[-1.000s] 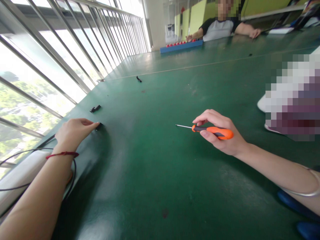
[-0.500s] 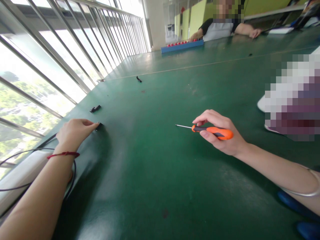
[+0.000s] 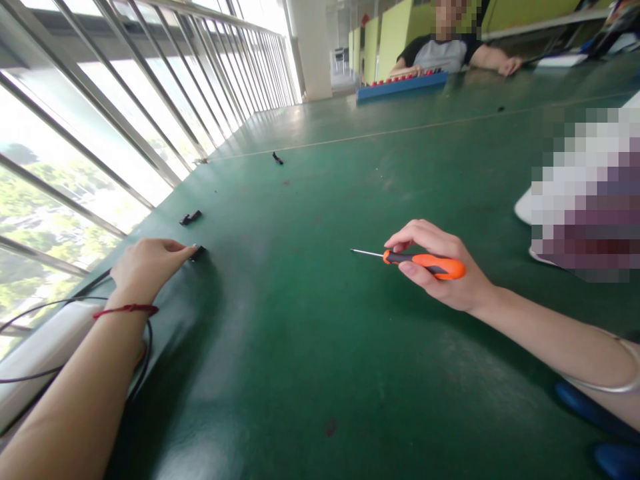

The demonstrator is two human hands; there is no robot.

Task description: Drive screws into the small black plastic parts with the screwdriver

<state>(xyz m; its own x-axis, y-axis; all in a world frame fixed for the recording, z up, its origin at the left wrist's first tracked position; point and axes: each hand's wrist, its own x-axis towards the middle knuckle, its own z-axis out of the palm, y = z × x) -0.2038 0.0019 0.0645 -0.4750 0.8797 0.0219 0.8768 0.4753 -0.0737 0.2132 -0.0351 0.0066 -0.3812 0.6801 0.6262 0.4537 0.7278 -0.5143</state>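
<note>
My left hand (image 3: 150, 263) reaches to the left side of the green table (image 3: 300, 320), thumb and fingers pinched on a small black part (image 3: 199, 254). Most of that part's near end is hidden by my fingertips, and its kind cannot be made out. Just beyond it lies another small black piece (image 3: 191, 218). In my right hand (image 3: 445, 243) is a screwdriver (image 3: 433, 264) with an orange and dark grey handle. Its thin metal shaft points left, held above the middle right of the table.
A white box-like object (image 3: 50, 360) with black cables lies by my left forearm, along the metal railing (image 3: 160, 73). A third black piece (image 3: 278, 159) is farther back. Across the table a person (image 3: 440, 50) sits behind a blue rack (image 3: 403, 87) with red-topped items.
The blue rack at the far side has slid to the right, with the person's hand at it. My two hands have stayed almost still.
</note>
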